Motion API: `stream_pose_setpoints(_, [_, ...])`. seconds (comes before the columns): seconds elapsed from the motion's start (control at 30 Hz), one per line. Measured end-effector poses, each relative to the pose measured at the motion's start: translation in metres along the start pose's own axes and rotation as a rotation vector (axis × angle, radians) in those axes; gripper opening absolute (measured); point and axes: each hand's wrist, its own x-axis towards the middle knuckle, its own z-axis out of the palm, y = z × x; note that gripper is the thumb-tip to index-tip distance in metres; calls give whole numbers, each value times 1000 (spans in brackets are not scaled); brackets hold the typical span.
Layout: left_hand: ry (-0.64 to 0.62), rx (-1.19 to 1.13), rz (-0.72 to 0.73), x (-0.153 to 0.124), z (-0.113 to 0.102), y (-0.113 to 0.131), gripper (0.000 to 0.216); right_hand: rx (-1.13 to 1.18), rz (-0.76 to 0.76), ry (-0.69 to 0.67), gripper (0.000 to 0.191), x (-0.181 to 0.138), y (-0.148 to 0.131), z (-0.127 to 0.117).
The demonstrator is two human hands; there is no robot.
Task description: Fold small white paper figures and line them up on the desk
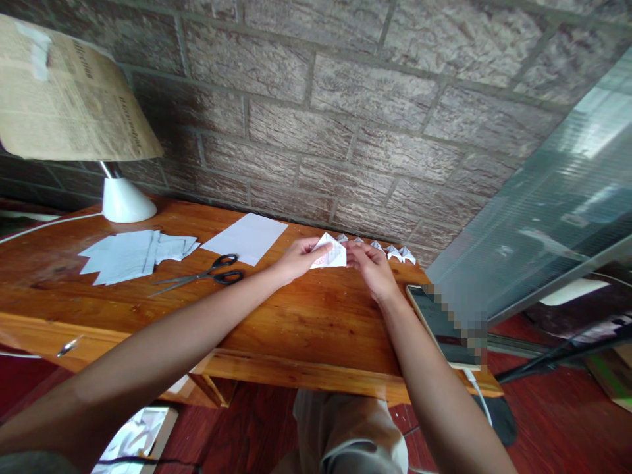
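Note:
Between my two hands, above the wooden desk, is a partly folded piece of white paper with a pointed top and a reddish print at its lower left. My left hand pinches its left side, thumb lying across the front. At the right edge, the fingers of my right hand are bent together against the paper. Behind and to the right of my hands stand several small folded paper pieces in a row along the wall side. Black-handled scissors lie left of my left hand.
A blank white sheet and a spread of cut paper pieces lie on the desk. A lamp stands at the back left. A phone or tablet with a cable rests near the right edge. The brick wall bounds the back.

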Motion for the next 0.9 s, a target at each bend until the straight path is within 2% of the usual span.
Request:
stream_pose_setpoints(0.13, [-53,49,25,-1,0,-1,46,-42,-45,-9,30,0,0,-2])
stream_pose_setpoints(0.37, [-62,163,95,-3,0,1,45,-241,-114,-30,33,-3,-4,-2])
stream_pose_setpoints(0.9, [16,203,139,-4,4,5,42,-221,-158,25,30,-4,-3,4])
